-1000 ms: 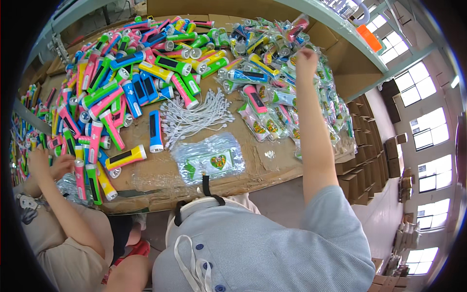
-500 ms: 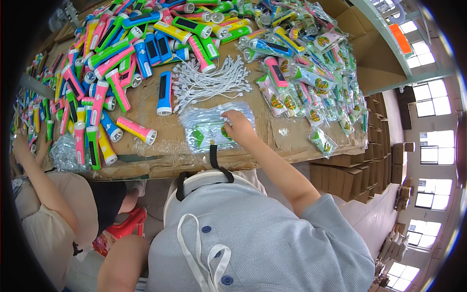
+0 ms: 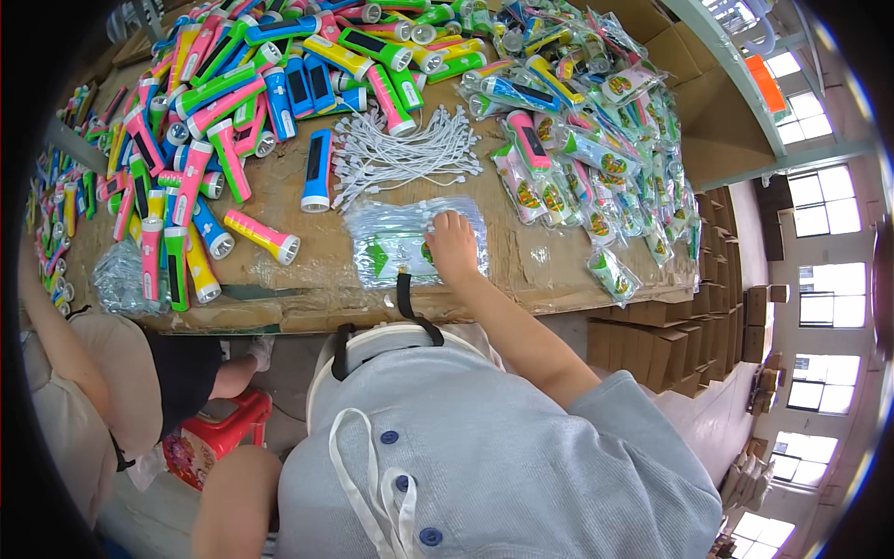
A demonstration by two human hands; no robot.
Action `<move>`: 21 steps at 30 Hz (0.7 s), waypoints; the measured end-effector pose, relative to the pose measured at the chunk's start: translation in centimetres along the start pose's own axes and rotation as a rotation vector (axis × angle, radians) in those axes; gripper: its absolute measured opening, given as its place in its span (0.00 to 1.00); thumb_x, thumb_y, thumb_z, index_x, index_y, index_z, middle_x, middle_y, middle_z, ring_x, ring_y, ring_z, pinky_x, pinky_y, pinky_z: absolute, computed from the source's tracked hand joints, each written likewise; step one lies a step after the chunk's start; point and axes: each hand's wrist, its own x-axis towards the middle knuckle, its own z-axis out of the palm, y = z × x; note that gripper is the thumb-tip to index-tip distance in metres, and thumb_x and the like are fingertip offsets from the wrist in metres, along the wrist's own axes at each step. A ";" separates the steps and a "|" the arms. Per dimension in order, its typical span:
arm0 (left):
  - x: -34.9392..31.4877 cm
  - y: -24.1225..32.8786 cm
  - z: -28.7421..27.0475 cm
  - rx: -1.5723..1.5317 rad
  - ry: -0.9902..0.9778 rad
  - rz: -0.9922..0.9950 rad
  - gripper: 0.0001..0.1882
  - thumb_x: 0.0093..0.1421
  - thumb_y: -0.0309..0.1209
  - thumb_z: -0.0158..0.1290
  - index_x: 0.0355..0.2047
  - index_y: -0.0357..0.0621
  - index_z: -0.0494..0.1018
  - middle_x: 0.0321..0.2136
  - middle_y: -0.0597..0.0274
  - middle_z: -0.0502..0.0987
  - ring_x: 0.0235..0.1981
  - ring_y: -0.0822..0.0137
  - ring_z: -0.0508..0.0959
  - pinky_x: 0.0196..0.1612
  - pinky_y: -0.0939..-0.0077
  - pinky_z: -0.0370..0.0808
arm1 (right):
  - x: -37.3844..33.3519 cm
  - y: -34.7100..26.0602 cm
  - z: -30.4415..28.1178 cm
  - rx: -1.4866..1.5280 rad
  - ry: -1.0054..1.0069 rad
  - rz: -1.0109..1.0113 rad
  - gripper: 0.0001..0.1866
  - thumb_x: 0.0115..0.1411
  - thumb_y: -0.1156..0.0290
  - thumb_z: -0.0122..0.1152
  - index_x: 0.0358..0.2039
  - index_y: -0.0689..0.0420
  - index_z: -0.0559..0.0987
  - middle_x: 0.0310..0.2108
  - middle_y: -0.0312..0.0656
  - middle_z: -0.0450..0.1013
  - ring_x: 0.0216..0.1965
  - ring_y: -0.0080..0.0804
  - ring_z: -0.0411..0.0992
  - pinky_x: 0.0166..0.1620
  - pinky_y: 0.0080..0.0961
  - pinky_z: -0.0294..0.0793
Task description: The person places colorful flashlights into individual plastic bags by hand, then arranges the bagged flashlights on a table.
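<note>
Evidently, the step in hand is at the flat stack of clear bags (image 3: 396, 238), which lies just below the centre of the frame: the right hand (image 3: 454, 247) rests on the stack's right side with its fingers bent, though whether they pinch a bag or merely press on the top one I cannot tell. The left hand is out of sight, so its grip cannot be told. Above the stack spreads a tangle of white cables (image 3: 410, 149); a blue flashlight (image 3: 317, 170) lies to its upper left, a yellow-and-pink flashlight (image 3: 262, 237) to its left, and the heap of loose flashlights (image 3: 209, 102) fills the upper left. Bagged flashlights (image 3: 587, 172) crowd the upper right, which suggests the work is bagging. As I judge it, the next move calls for a light fingertip pinch that parts a single bag from the slippery layers beneath, without dragging the stack across the cardboard (image 3: 535, 275).
</note>
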 end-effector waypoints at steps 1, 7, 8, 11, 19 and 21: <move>-2.5 3.1 0.5 -0.002 0.008 0.000 0.08 0.48 0.23 0.50 0.23 0.50 0.63 0.16 0.74 0.64 0.14 0.78 0.62 0.15 0.82 0.54 | -0.1 0.0 -0.1 0.033 -0.011 0.034 0.15 0.47 0.66 0.60 0.33 0.59 0.69 0.35 0.45 0.66 0.40 0.41 0.65 0.44 0.33 0.65; -9.1 -0.1 -4.6 0.375 0.523 -0.486 0.08 0.41 0.26 0.55 0.18 0.46 0.65 0.17 0.68 0.65 0.17 0.70 0.65 0.18 0.75 0.59 | 1.1 -0.7 1.7 0.054 0.036 0.020 0.10 0.48 0.67 0.59 0.28 0.57 0.71 0.31 0.41 0.68 0.37 0.39 0.67 0.41 0.35 0.65; -10.2 0.9 -7.5 0.466 0.598 -0.565 0.08 0.40 0.26 0.56 0.17 0.46 0.66 0.17 0.67 0.65 0.18 0.68 0.66 0.19 0.74 0.60 | 1.7 -1.4 1.2 0.055 0.065 -0.022 0.07 0.48 0.67 0.57 0.25 0.56 0.72 0.30 0.40 0.69 0.36 0.39 0.67 0.40 0.36 0.64; -8.6 -4.8 -0.8 0.670 0.793 -0.734 0.10 0.36 0.28 0.59 0.14 0.44 0.67 0.17 0.64 0.66 0.19 0.64 0.67 0.20 0.71 0.62 | 1.7 0.4 -0.5 -0.007 0.137 -0.136 0.05 0.47 0.68 0.54 0.23 0.56 0.72 0.26 0.42 0.69 0.33 0.40 0.67 0.37 0.37 0.64; -19.1 -10.1 -0.6 0.952 -0.434 -1.264 0.17 0.49 0.34 0.54 0.37 0.39 0.67 0.27 0.50 0.73 0.32 0.49 0.74 0.36 0.58 0.68 | -2.0 -9.6 -12.9 0.560 0.066 -0.448 0.06 0.42 0.75 0.61 0.21 0.57 0.72 0.21 0.42 0.69 0.27 0.42 0.68 0.31 0.36 0.62; -18.8 -9.6 -0.9 0.966 -0.438 -1.281 0.12 0.52 0.33 0.50 0.34 0.40 0.69 0.22 0.50 0.73 0.26 0.49 0.74 0.31 0.58 0.69 | -2.2 -9.3 -13.2 0.590 0.037 -0.445 0.07 0.42 0.75 0.62 0.22 0.57 0.73 0.22 0.42 0.69 0.28 0.42 0.68 0.32 0.35 0.62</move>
